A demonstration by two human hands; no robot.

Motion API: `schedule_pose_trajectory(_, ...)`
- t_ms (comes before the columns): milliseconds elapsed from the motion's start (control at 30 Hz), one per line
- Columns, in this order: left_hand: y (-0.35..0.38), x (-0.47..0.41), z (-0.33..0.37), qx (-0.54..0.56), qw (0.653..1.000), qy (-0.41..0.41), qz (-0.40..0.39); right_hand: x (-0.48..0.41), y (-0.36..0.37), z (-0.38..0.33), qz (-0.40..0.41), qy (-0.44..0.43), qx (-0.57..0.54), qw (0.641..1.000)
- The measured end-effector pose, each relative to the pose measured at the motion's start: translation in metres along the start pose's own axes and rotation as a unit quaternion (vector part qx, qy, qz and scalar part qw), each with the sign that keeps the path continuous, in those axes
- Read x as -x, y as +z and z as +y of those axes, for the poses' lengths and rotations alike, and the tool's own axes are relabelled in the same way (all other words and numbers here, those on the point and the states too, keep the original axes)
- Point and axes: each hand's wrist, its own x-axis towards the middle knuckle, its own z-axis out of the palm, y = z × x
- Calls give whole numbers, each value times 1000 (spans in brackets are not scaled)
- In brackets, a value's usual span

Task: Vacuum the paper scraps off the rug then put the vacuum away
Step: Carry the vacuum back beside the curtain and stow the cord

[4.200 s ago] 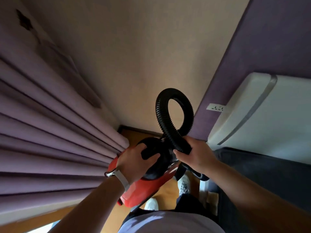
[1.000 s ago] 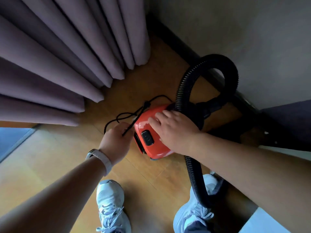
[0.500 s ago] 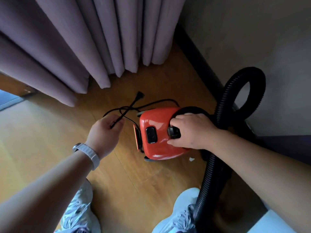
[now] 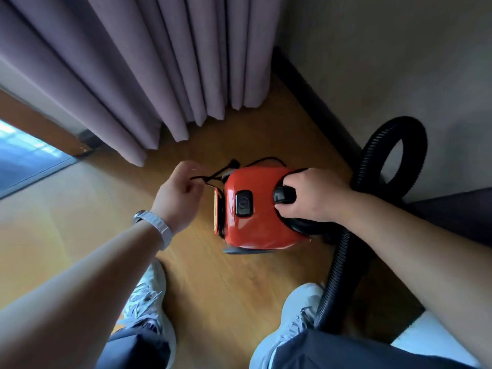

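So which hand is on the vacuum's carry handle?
The right hand, wrapped over the black handle on the red vacuum. The left hand, wearing the wristband, only pinches the black power cord.

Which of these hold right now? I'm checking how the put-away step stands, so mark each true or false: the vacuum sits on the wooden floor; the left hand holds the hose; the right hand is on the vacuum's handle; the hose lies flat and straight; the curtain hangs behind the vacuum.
1. The red vacuum sits on the wooden floor. True.
2. The left hand holds the hose. False: it pinches the black power cord.
3. The right hand has its grip on the vacuum's black handle. True.
4. The hose lies flat and straight. False: it curls into a loop against the wall.
5. The purple curtain hangs behind the vacuum. True.
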Motion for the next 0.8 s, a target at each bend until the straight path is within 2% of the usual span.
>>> schedule_pose_trajectory(100,-14,-6,8,-36,999,-10,7,16,-21,-12,0,-19,-17,1000)
schedule_pose_trajectory(267,-22,0,20,-74,996,-16,-36,44,-49,-31,30,-26,-34,999)
schedule_pose_trajectory(433,-22,1,20,11,999,-39,-30,56,-62,-28,65,-40,-80,994)
schedule_pose_trajectory(633,-25,-3,-3,9,996,-72,-59,59,-74,-17,58,-48,-92,993)
schedule_pose_trajectory(800,-21,-11,-18,-22,994,-49,-90,57,-74,-12,71,-64,-99,990)
